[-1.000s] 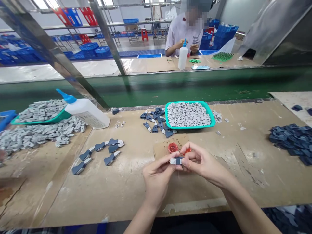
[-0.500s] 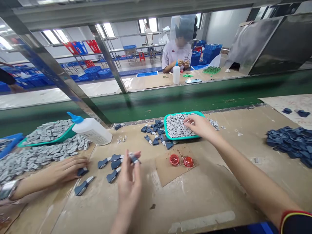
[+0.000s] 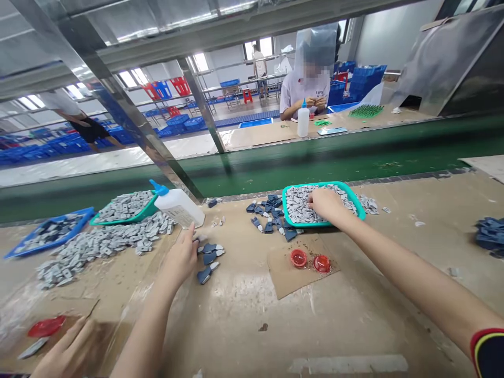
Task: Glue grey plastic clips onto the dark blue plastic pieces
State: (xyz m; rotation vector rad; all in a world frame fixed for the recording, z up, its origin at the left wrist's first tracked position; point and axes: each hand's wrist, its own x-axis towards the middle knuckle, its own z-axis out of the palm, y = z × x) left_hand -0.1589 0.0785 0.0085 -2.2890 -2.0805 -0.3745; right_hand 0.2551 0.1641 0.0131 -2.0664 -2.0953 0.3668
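Observation:
My right hand reaches into a green basket full of small light-grey pieces. Its thumb and fingers are pinched together down among them, and whatever they grip is hidden. Seen from the back, my left hand is at the left end of a group of dark blue parts with grey tips. Its fingers bend round towards the table, and a grey tip shows just past the fingertips. Whether that piece is held or lying there is hard to see. More dark blue parts lie scattered left of the basket.
Two red cups sit on a cardboard square. A white bottle leans behind my left hand, near heaped grey pieces and a blue tray. A co-worker's hand works at lower left. Dark blue parts are piled right.
My left hand has moved left from mid-table to the dark blue parts and turned its back to me. My right fingers have closed deeper in the basket. The view has swung left.

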